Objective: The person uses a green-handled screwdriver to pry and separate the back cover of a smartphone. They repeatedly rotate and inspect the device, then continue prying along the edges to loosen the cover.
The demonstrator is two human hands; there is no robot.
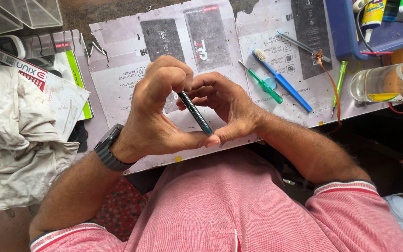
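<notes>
Between both hands (190,105) — phone (195,113) edge-on, toothbrush (281,80), screwdriver (262,83) nearby

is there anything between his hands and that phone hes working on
Nothing visible does. The left hand and right hand both already grip the thin dark phone, held on edge between them above the flattened cardboard.

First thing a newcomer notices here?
Both hands at centre: the left hand and right hand pinch a thin dark phone edge-on between them, over a worn printed cardboard mat. To the right on the mat lie a blue toothbrush and a green screwdriver; crumpled cloth sits far left.
</notes>
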